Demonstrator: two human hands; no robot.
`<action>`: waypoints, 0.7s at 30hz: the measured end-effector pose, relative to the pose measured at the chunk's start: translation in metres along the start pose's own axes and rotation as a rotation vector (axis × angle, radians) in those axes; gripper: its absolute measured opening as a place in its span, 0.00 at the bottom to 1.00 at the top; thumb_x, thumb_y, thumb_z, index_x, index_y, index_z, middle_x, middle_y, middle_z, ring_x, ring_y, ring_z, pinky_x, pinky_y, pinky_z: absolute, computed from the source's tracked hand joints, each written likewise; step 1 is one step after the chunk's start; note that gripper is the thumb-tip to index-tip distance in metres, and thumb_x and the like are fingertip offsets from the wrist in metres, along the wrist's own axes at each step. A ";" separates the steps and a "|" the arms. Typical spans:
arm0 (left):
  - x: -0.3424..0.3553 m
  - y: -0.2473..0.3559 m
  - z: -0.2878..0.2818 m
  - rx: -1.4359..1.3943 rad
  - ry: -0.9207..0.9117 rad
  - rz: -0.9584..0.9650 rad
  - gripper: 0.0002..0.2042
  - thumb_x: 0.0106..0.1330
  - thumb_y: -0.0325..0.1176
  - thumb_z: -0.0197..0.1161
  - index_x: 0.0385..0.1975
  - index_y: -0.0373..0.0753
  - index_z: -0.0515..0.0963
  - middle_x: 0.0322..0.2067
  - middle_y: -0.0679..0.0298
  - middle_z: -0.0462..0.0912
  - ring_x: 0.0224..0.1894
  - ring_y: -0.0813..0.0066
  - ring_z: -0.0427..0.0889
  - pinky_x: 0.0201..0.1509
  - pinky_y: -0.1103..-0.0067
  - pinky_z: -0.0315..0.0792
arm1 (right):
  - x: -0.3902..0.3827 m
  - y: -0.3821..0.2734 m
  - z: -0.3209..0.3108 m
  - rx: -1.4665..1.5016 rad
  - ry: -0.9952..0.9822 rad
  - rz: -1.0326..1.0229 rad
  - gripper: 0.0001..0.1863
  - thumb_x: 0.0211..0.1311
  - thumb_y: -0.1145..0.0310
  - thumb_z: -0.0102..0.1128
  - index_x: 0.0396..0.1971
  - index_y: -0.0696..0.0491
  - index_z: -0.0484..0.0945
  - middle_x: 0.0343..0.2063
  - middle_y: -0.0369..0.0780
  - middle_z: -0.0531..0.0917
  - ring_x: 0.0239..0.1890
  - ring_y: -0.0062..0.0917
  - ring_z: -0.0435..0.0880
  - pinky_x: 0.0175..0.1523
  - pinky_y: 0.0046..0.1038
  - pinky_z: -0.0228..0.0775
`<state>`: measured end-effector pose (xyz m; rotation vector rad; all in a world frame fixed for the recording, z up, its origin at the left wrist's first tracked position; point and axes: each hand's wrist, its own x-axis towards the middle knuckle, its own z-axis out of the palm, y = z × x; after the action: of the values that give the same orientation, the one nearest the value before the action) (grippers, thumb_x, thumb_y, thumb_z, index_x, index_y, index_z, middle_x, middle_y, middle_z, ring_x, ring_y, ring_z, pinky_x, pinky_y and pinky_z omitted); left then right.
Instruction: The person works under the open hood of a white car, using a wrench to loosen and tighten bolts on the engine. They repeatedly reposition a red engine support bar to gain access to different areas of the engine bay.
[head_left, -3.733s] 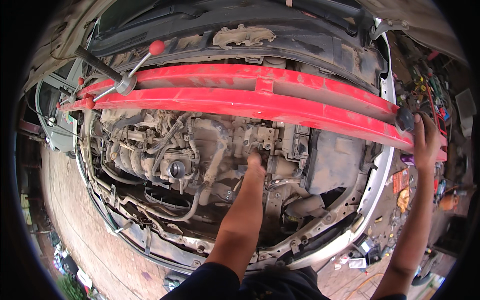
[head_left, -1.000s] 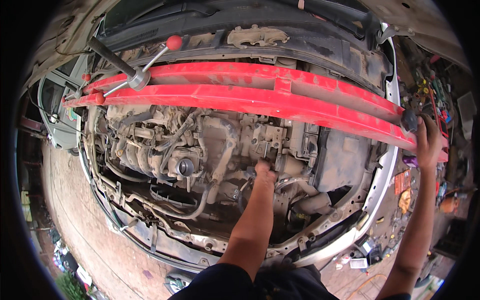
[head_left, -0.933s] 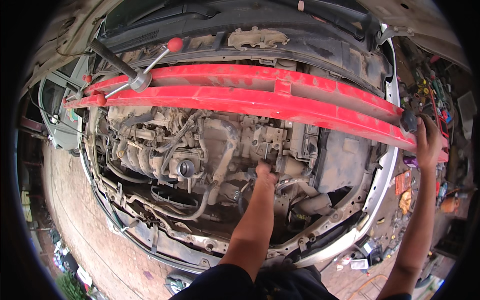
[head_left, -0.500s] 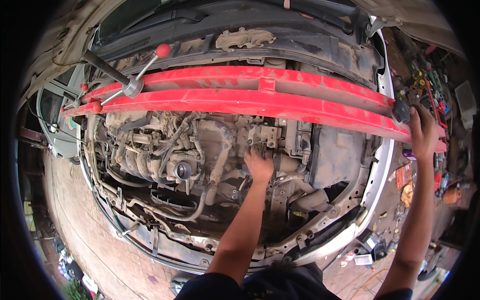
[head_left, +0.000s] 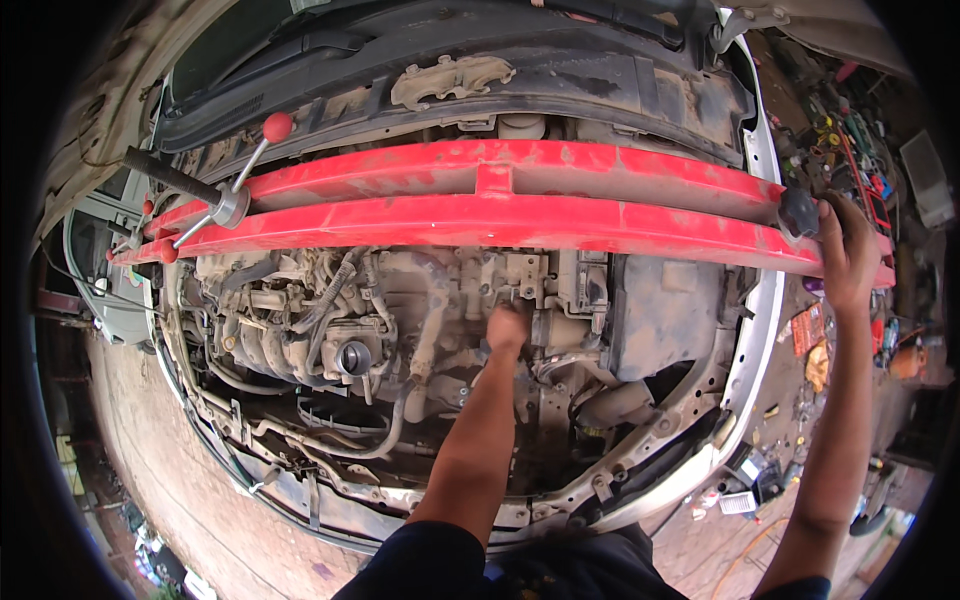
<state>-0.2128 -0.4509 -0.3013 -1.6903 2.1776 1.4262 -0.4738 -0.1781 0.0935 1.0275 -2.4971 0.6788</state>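
A red double-rail support beam (head_left: 420, 222) lies across a dusty car engine bay. My right hand (head_left: 850, 255) is closed around its right end, beside a black knob (head_left: 798, 213). My left hand (head_left: 508, 328) reaches down into the bay, next to a dusty metal bracket (head_left: 527, 275); its fingers are smeared and partly hidden. Toward the beam's left end stands a threaded rod (head_left: 170, 175) through a round metal hub with a crossbar handle (head_left: 232, 207) tipped with red balls. The dusty engine (head_left: 285, 325) lies below the beam.
A black box-shaped housing (head_left: 665, 315) fills the right of the bay. A dusty metal plate (head_left: 452, 80) rests on the black cowl at the back. The white fender edge (head_left: 765, 340) curves round the right side. Beyond it, tools and loose parts (head_left: 850, 150) litter the ground.
The view has shifted, so the beam's left end and the engine sit further left in the picture. My left hand looks more bunched and blurred; my right hand stays on the beam.
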 end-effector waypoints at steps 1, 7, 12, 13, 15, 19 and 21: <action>0.001 -0.005 -0.001 -0.154 -0.033 -0.035 0.21 0.69 0.49 0.56 0.35 0.33 0.80 0.31 0.50 0.81 0.37 0.52 0.81 0.42 0.62 0.74 | 0.001 0.000 0.000 0.003 -0.010 -0.001 0.18 0.72 0.58 0.55 0.37 0.61 0.79 0.27 0.43 0.78 0.30 0.29 0.76 0.40 0.27 0.69; 0.024 -0.032 -0.022 -0.786 -0.525 -0.272 0.15 0.70 0.43 0.56 0.28 0.37 0.74 0.15 0.70 0.64 0.18 0.73 0.70 0.24 0.73 0.66 | 0.001 0.000 0.000 0.025 -0.005 -0.025 0.18 0.72 0.59 0.55 0.38 0.62 0.80 0.27 0.43 0.79 0.30 0.28 0.76 0.40 0.27 0.69; -0.004 -0.019 -0.009 -0.401 -0.162 0.009 0.16 0.69 0.44 0.57 0.32 0.33 0.76 0.18 0.59 0.72 0.24 0.57 0.79 0.31 0.63 0.73 | -0.003 0.008 -0.001 -0.016 -0.011 -0.036 0.19 0.72 0.58 0.55 0.39 0.62 0.80 0.28 0.44 0.80 0.31 0.27 0.77 0.40 0.27 0.69; -0.004 -0.010 -0.005 -0.234 -0.040 0.081 0.17 0.69 0.44 0.57 0.33 0.32 0.76 0.22 0.54 0.76 0.28 0.50 0.80 0.34 0.60 0.74 | -0.001 0.008 -0.002 -0.017 -0.003 -0.039 0.19 0.72 0.58 0.55 0.39 0.62 0.80 0.28 0.44 0.80 0.31 0.28 0.77 0.40 0.27 0.69; -0.001 -0.013 0.004 0.132 0.097 0.141 0.21 0.69 0.47 0.56 0.39 0.30 0.77 0.40 0.38 0.84 0.41 0.35 0.82 0.45 0.53 0.76 | -0.002 0.007 0.000 -0.012 -0.001 -0.048 0.19 0.73 0.58 0.55 0.40 0.62 0.80 0.29 0.44 0.80 0.31 0.28 0.77 0.40 0.28 0.69; 0.006 -0.020 0.012 0.204 0.197 0.180 0.20 0.73 0.48 0.51 0.46 0.34 0.75 0.41 0.39 0.84 0.47 0.38 0.82 0.53 0.53 0.74 | 0.001 0.009 -0.002 0.025 -0.127 0.072 0.17 0.75 0.64 0.54 0.46 0.66 0.79 0.40 0.47 0.85 0.44 0.32 0.82 0.54 0.29 0.70; -0.002 -0.003 0.009 0.193 0.119 0.150 0.20 0.74 0.48 0.50 0.44 0.34 0.76 0.40 0.39 0.84 0.46 0.38 0.82 0.52 0.53 0.74 | 0.000 0.017 -0.004 0.011 -0.131 0.105 0.17 0.75 0.64 0.54 0.46 0.66 0.79 0.40 0.47 0.85 0.44 0.31 0.82 0.54 0.28 0.70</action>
<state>-0.2141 -0.4428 -0.3072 -1.6156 2.4610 1.1241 -0.4856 -0.1651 0.0920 0.9796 -2.6791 0.6759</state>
